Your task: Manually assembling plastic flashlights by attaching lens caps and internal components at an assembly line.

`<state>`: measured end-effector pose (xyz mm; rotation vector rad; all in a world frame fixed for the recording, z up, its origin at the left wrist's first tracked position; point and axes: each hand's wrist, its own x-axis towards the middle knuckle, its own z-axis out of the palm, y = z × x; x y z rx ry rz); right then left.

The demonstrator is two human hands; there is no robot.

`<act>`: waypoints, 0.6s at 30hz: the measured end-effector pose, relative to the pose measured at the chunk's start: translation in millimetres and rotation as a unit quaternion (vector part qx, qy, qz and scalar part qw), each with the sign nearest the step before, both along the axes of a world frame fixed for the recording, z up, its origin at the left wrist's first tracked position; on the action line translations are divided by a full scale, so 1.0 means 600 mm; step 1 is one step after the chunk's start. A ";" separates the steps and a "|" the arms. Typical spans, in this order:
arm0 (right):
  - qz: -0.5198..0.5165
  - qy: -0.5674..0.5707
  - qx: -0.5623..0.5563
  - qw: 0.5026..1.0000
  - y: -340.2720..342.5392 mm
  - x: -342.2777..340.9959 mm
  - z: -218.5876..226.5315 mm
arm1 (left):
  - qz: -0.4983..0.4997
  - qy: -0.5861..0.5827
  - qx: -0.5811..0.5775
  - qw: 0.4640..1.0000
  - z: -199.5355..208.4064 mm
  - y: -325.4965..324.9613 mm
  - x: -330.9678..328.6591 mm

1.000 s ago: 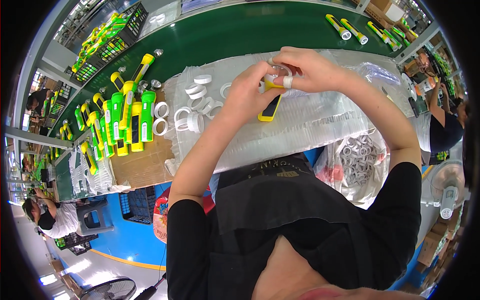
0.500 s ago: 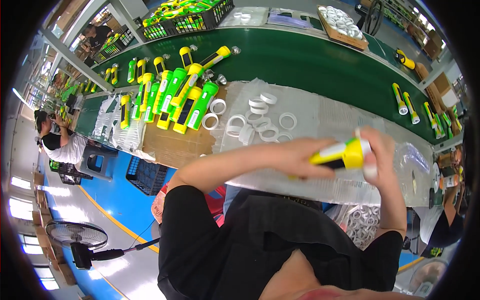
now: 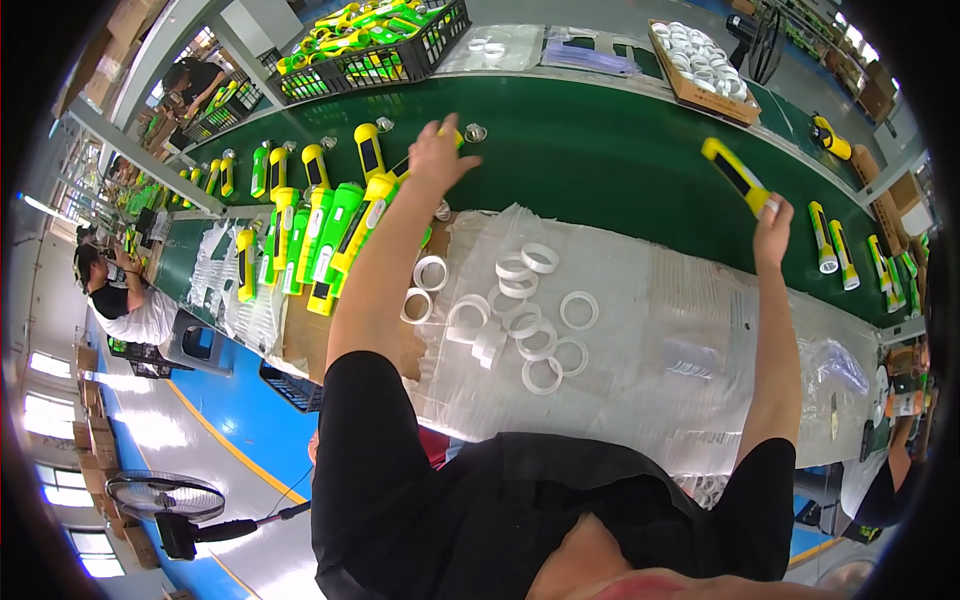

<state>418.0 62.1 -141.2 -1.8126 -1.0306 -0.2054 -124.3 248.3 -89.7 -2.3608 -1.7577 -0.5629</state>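
Observation:
My right hand (image 3: 771, 235) is closed on the head end of a yellow flashlight (image 3: 735, 177) with a dark panel, holding it tilted over the green conveyor belt. Fingers spread, my left hand (image 3: 437, 158) reaches over another yellow flashlight (image 3: 459, 138) at the far left of the belt; the hand partly hides it, and firm contact does not show. Beside that flashlight lies a shiny reflector piece (image 3: 476, 132). A pile of yellow and green flashlights (image 3: 335, 235) lies left of my left forearm. Loose white rings (image 3: 537, 341) are scattered between my arms on the plastic-covered table.
The green belt (image 3: 590, 135) runs across beyond the table. Several flashlights (image 3: 833, 245) lie at its right end. Behind it stand a black crate (image 3: 436, 45) of flashlights and a cardboard tray (image 3: 690, 92) of white rings. A fan (image 3: 175, 510) stands at lower left.
My hands have parted from the flashlight they both held above the table. The right has carried it far right over the belt; the left has swung far left to the flashlights there.

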 end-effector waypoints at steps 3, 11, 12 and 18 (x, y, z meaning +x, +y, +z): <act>-0.130 -0.024 -0.171 0.976 -0.042 0.076 -0.012 | 0.103 0.148 -0.185 0.966 -0.003 0.049 -0.040; 0.202 -0.001 -0.073 0.977 -0.093 -0.165 0.068 | -0.195 -0.083 -0.004 0.977 0.043 -0.036 0.085; 0.259 0.006 -0.029 0.966 -0.098 -0.216 0.072 | -0.248 -0.132 -0.002 0.960 0.060 -0.078 0.115; 0.329 0.353 0.038 0.875 -0.171 -0.438 0.149 | -0.437 -0.272 -0.127 0.848 0.084 -0.367 0.202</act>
